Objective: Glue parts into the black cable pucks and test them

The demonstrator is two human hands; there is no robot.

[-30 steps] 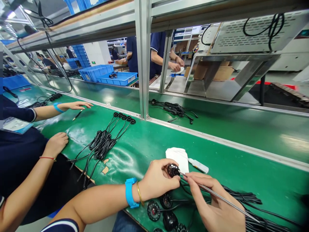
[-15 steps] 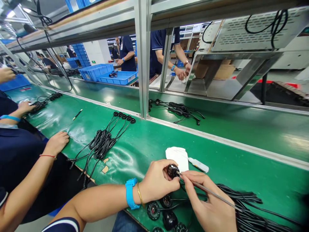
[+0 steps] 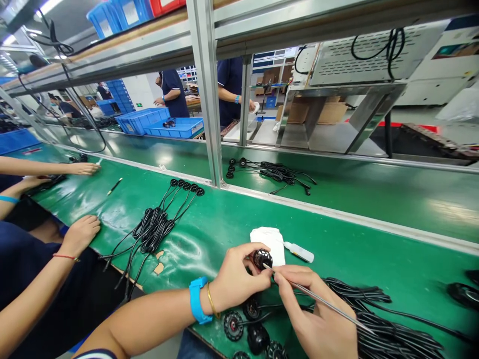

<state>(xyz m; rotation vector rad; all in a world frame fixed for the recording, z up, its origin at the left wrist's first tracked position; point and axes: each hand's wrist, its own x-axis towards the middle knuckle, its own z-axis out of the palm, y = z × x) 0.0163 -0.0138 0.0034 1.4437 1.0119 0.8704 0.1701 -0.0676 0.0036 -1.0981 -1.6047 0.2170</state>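
So, on the green bench mat (image 3: 337,239), the person's left hand (image 3: 239,279), with a blue wristband and a gold bangle at its wrist, is closed around a small round black cable connector (image 3: 262,259). The connector sits pinched at the fingertips, at about two o'clock from the middle of that hand. The right hand (image 3: 314,319) grips a thin steel rod (image 3: 325,300) much like a pen, and the rod's tip comes to the connector's lower edge; whether it touches or goes in, I cannot tell from here.

Behind the connector, at twelve o'clock, lies a white cloth (image 3: 266,242), with a small plastic squeeze bottle (image 3: 299,253) just beside it at about two o'clock. At four o'clock, a heap of black cable (image 3: 389,334) runs out from under the right hand, and at seven o'clock more round black connectors (image 3: 234,325) lie on the mat. A co-worker's hand (image 3: 80,234) rests on the mat at nine o'clock, near a bundle of black cables (image 3: 153,229). Further along, another open hand (image 3: 84,168) lies near a slim black pen (image 3: 115,186).
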